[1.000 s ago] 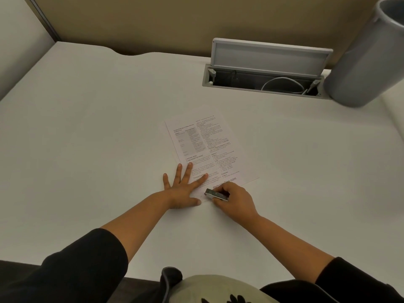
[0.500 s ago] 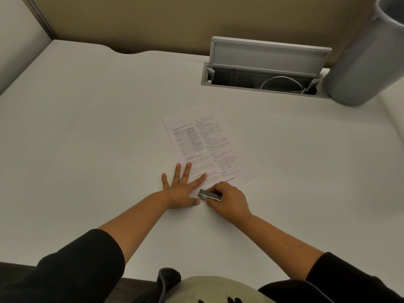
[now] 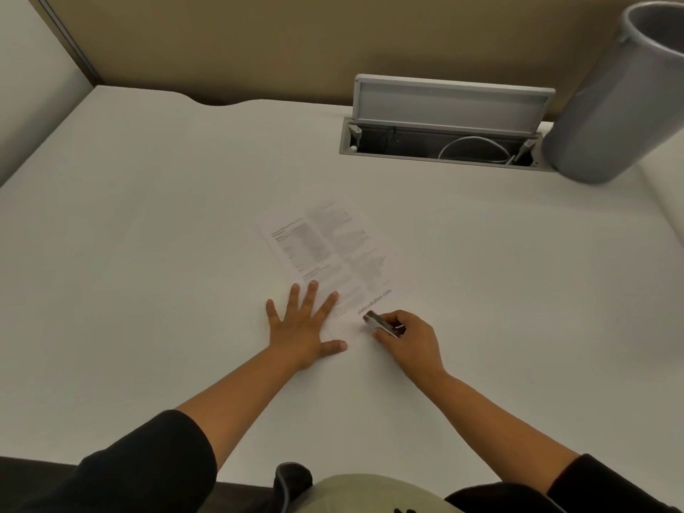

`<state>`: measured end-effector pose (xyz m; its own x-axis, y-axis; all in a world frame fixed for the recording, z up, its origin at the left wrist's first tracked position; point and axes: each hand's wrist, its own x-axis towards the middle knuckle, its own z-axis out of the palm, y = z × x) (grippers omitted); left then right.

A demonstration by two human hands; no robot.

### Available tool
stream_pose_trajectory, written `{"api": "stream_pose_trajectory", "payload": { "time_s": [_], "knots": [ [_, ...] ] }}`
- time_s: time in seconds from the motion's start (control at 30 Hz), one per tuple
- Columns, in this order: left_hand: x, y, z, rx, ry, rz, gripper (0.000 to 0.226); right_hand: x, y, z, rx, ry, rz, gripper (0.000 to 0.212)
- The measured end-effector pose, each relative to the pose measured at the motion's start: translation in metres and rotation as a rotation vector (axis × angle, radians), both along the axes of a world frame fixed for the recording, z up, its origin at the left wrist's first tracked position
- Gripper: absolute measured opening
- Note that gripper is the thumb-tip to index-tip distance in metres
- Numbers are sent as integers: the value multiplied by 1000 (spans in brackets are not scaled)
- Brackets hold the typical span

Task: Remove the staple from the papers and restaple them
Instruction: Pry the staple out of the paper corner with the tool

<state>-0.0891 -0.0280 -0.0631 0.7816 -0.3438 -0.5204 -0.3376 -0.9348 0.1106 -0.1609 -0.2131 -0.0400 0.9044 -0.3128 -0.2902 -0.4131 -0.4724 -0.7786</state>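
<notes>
The printed papers (image 3: 333,253) lie flat in the middle of the white desk, turned slightly counter-clockwise. My left hand (image 3: 301,323) rests palm down with fingers spread on their near left corner, pinning them. My right hand (image 3: 409,338) grips a small silver stapler (image 3: 381,323) at the papers' near edge, its tip pointing up and left onto the sheet. No staple is visible; the papers' near edge is partly hidden by my hands.
An open cable hatch (image 3: 440,142) with a raised lid and a white cable sits at the back of the desk. A grey cylindrical bin (image 3: 622,101) stands at the back right. Partition walls close the back and left.
My right hand with the stapler first slid left toward my left thumb, then moved back to the right and tilted the tool's tip up onto the sheet. My left hand stayed pressed down.
</notes>
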Motion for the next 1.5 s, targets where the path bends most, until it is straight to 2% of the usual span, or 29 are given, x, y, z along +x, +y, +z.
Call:
{"api": "stream_pose_trajectory", "payload": {
  "time_s": [0.13, 0.27, 0.37, 0.43, 0.5, 0.57, 0.67, 0.77, 0.97, 1.03, 1.17, 1.5],
  "knots": [
    [0, -28, 15, 115, -108, 207, 104, 8, -10, 5, 97, -47, -201, 10],
    [6, -58, 33, 63, -58, 251, 110, 10, -16, 6, 118, -43, -262, 12],
    [13, -61, 42, -24, -80, 167, 86, 9, -22, 8, 124, -40, -301, 13],
    [18, -55, 42, -127, -230, 49, 58, 7, -26, 9, 123, -32, -311, 14],
    [23, -48, 36, -231, -341, -37, 45, 5, -30, 10, 119, -32, -322, 14],
    [26, -41, 28, -245, -314, -87, 48, 4, -33, 11, 116, -29, -334, 15],
    [24, -36, 14, -168, -210, -155, 51, 4, -35, 11, 108, -28, -334, 15],
    [23, -40, 12, -151, -211, -178, 51, 8, -32, 12, 91, -32, -313, 14],
    [37, -51, 21, -316, -285, -71, 53, 22, -31, 16, -8, -43, -272, 10],
    [46, -55, 21, -330, -254, -45, 58, 28, -30, 15, -56, -38, -235, 9],
    [58, -60, 14, -270, -87, -51, 66, 44, -23, 13, -143, -46, -158, 12],
    [66, -62, -2, -187, -1, -75, 83, 56, -11, 1, -307, 36, -131, 17]
  ]
}}
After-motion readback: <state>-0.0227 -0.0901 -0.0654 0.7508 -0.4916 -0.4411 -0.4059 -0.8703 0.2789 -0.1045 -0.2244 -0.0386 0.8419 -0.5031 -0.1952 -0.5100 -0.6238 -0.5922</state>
